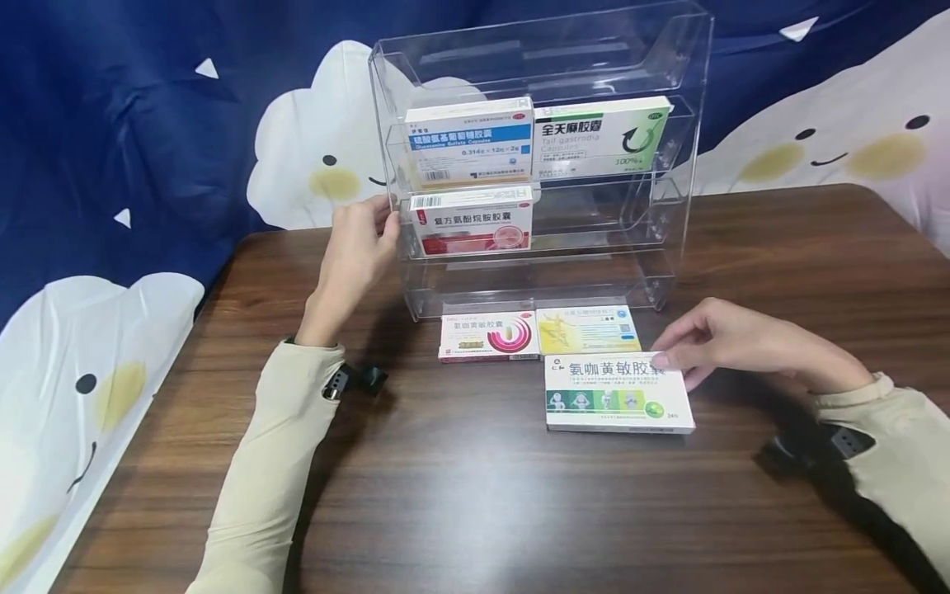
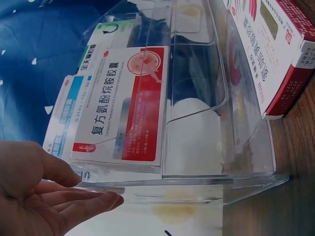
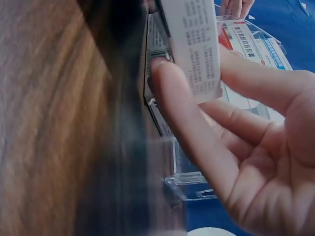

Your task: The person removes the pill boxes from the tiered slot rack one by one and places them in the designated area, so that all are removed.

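My left hand [image 1: 359, 243] pinches the left side panel of a clear acrylic display rack [image 1: 609, 264], thumb on one face and fingers [image 2: 81, 211] on the other. My right hand [image 1: 716, 338] holds a white and green medicine box [image 1: 619, 394] by its right end, between thumb and fingers. In the right wrist view, a printed side of this box [image 3: 197, 49] faces the camera. Just behind it lie a white and pink medicine box [image 1: 467, 334] and a yellow and white one [image 1: 586, 330], side by side before the rack.
On an upper tier stand a blue and white box [image 1: 471, 148] and a green and white box [image 1: 601, 136]. A red and white box [image 1: 475, 227] occupies the left of the tier below. The wooden table [image 1: 445, 511] meets a blue cloud-print cloth [image 1: 148, 165] behind.
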`<act>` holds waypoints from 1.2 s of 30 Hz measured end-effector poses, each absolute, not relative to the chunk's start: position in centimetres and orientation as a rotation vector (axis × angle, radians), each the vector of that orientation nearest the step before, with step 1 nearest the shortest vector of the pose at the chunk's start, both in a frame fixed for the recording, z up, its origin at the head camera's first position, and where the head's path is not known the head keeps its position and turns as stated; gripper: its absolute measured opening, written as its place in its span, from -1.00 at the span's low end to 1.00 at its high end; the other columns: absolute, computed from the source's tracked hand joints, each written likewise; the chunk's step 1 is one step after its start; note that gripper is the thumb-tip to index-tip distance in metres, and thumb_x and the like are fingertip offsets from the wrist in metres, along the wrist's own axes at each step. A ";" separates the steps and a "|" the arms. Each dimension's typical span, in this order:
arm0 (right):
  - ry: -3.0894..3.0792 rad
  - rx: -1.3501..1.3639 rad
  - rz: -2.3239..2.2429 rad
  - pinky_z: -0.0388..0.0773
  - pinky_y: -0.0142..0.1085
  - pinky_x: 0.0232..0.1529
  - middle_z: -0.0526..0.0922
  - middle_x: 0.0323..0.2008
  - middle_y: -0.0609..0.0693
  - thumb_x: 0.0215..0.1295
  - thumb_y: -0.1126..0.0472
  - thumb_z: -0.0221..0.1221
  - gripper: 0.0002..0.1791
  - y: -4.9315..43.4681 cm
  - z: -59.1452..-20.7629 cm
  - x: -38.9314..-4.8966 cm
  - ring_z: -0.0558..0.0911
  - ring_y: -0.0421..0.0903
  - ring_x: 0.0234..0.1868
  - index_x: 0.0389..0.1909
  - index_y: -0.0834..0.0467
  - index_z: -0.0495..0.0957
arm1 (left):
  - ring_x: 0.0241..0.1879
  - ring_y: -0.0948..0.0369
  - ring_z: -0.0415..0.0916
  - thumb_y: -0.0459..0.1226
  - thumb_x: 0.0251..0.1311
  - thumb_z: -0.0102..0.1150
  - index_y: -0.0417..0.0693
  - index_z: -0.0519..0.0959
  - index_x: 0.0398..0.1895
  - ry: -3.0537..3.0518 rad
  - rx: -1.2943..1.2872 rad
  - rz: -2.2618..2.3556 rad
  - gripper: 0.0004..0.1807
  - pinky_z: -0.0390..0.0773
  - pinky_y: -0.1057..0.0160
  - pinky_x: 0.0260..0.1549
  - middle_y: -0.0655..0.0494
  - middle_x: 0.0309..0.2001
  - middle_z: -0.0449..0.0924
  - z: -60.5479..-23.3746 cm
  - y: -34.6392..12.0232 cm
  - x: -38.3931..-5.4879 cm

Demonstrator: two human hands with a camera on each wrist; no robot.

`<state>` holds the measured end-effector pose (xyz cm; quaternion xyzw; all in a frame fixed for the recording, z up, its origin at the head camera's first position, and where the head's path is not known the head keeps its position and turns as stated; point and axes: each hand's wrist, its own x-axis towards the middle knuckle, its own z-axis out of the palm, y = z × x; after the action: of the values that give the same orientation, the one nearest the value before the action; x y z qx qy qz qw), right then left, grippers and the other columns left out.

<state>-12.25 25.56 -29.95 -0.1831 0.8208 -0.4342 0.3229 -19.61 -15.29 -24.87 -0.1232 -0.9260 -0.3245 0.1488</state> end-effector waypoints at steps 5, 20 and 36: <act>2.290 -0.371 -1.043 0.70 -0.23 -0.33 0.72 -0.28 0.14 0.21 0.23 0.29 -0.59 25.1 -29.7 -12.2 0.72 -0.07 -0.36 -0.06 0.49 0.57 | 0.05 -0.03 0.57 -0.42 0.31 -0.09 -0.41 0.54 0.06 -2.669 -0.346 -0.923 -0.65 0.56 0.12 0.04 -0.29 -0.02 0.59 -24.8 -15.3 -19.5; 2.473 -0.226 -0.961 0.69 -0.23 -0.34 0.72 -0.33 0.13 0.17 0.18 0.34 -0.58 24.0 -30.1 -12.0 0.72 -0.05 -0.38 -0.12 0.46 0.61 | 0.05 0.00 0.57 -0.40 0.32 -0.08 -0.37 0.56 0.05 -2.684 -0.332 -0.921 -0.67 0.58 0.13 0.01 -0.26 -0.01 0.60 -24.7 -15.3 -19.6; 2.874 -0.345 -0.910 0.55 -0.50 -0.42 0.76 -0.39 0.04 0.20 0.06 0.33 -0.65 22.1 -25.7 -12.6 0.71 -0.18 -0.44 -0.10 0.22 0.68 | 0.03 0.02 0.59 -0.40 0.32 -0.08 -0.38 0.58 0.01 -2.670 -0.339 -0.947 -0.68 0.59 0.14 0.01 -0.25 -0.03 0.62 -24.9 -15.3 -19.7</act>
<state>-12.56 22.14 -25.70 -0.1135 0.9458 -0.2996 0.0534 -19.74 -15.35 -24.92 -0.1175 -0.9261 -0.3284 0.1440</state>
